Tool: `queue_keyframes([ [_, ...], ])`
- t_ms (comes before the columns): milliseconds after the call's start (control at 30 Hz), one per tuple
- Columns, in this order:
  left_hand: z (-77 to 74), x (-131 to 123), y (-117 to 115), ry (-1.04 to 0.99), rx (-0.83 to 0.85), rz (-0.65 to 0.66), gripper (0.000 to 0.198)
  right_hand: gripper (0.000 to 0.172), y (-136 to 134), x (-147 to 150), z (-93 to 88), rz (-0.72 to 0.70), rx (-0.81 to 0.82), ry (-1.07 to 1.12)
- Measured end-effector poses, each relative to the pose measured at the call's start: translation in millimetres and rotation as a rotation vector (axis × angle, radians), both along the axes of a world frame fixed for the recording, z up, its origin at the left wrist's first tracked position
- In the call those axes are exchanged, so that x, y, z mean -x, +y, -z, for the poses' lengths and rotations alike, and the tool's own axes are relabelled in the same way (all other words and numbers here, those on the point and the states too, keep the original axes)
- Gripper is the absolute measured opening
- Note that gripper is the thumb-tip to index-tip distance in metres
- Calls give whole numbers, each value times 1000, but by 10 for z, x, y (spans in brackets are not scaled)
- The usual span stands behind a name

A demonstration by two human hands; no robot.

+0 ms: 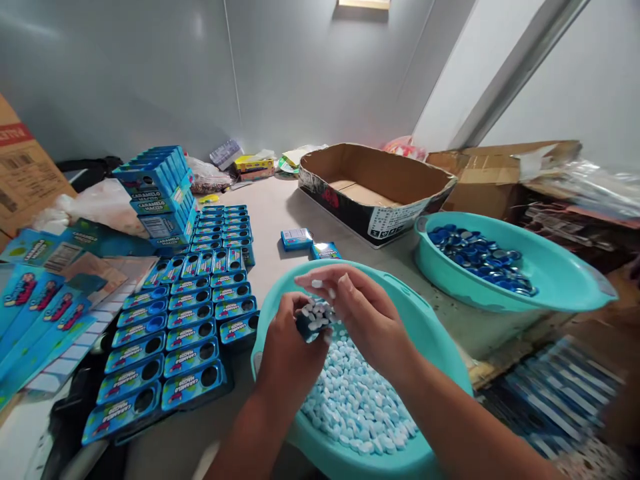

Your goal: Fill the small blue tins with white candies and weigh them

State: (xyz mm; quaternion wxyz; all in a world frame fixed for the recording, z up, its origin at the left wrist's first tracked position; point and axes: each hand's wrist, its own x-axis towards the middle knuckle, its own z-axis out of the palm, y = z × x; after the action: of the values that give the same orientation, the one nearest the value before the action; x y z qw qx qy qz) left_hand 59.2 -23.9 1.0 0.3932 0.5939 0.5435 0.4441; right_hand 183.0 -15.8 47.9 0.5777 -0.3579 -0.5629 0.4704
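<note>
Over a turquoise basin of pale blue and white candies, my left hand grips a small dark candy tin heaped with candies. My right hand is cupped beside the tin, its fingers curled around several loose candies near the fingertips. To the left, rows of blue candy tins lie with round holes in their tops; a few holes have blue lids in them. Two more blue tins, one a labelled tin, lie just beyond the basin.
Stacked blue candy boxes stand behind the rows, with flat printed cartons at the far left. A cut-down cardboard box sits at the back. On the right, a second turquoise basin holds round blue lids.
</note>
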Motion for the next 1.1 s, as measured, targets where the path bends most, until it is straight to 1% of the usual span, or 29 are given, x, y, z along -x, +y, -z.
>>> queue_keyframes([
  [33,12,6,0,-23,2,-14,33,35,-4,-38,-6,62,-49,-84],
  [100,45,18,-2,-53,-7,-22,34,26,-14,-116,-28,149,-168,-355],
  [133,58,23,-4,-50,-16,-29,32,22,-20,-152,-40,154,-228,-516],
  [200,68,31,-10,-27,-44,-47,27,20,-34,-207,-60,100,-327,-795],
  [233,65,34,-11,-21,-63,-57,26,21,-40,-228,-64,72,-363,-886],
  [300,49,38,-6,-37,-98,-76,25,22,-42,-259,-60,60,-425,-972],
  [433,33,40,26,-116,-89,-92,28,18,-25,-311,-29,86,-504,-1007],
  [567,52,41,38,-107,-70,-104,31,15,-18,-351,-25,146,-452,-996],
  [700,50,39,26,-50,-55,-101,33,19,-2,-351,-26,206,-403,-989],
  [833,46,36,21,-18,-24,-77,34,20,24,-309,3,163,-323,-935],
  [933,57,44,18,3,-16,-63,31,17,13,-253,24,113,-257,-819],
  [1033,73,55,10,25,-70,-27,26,14,-25,-183,33,46,-194,-678],
  [1100,79,57,1,18,-121,-1,22,12,-51,-143,32,29,-163,-613],
])
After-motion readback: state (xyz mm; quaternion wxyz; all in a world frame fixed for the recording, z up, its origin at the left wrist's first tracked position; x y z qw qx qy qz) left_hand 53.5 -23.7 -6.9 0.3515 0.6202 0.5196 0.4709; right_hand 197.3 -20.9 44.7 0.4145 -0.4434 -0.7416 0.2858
